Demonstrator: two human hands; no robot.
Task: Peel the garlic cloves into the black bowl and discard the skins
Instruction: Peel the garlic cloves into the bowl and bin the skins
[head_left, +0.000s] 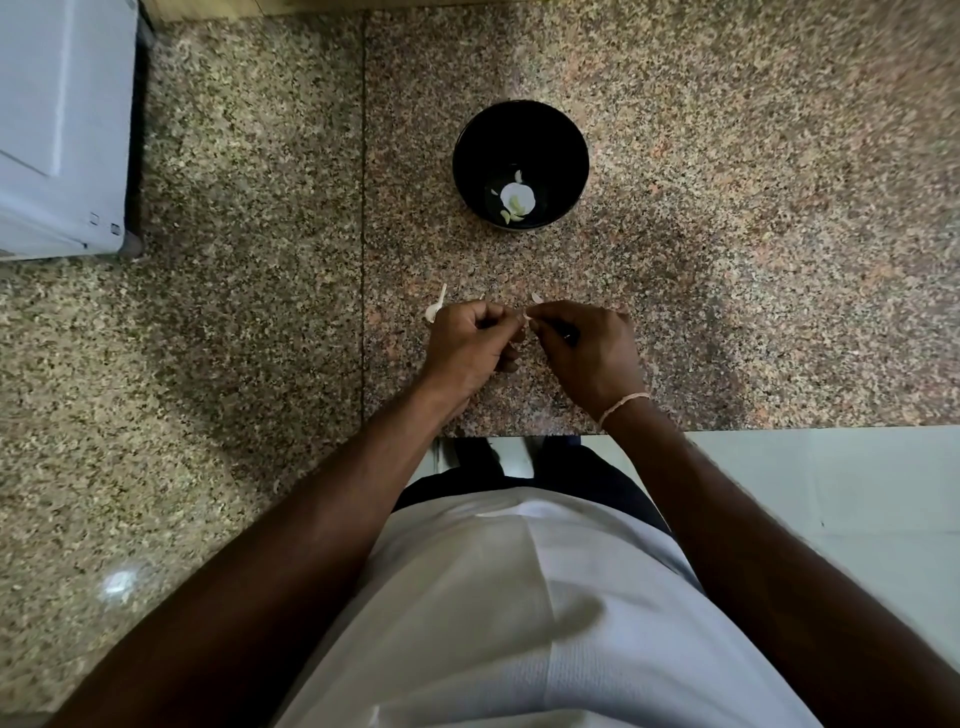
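A garlic clove (525, 318) is pinched between both hands above the speckled granite counter (727, 208), only a pale tip being visible. The left hand (470, 345) is curled on it from 9 o'clock; the right hand (587, 345) is pinched on it from 3 o'clock, fingertips nearly touching. A cord bracelet (623, 406) is seen on the right wrist. The black bowl (521, 164) stands at 12 o'clock, well apart from the hands, with pale garlic pieces (517, 200) inside. Loose skins (435, 307) lie on the counter just beside the left hand at 10 o'clock. A white appliance (62, 130) sits far off at 10 o'clock.
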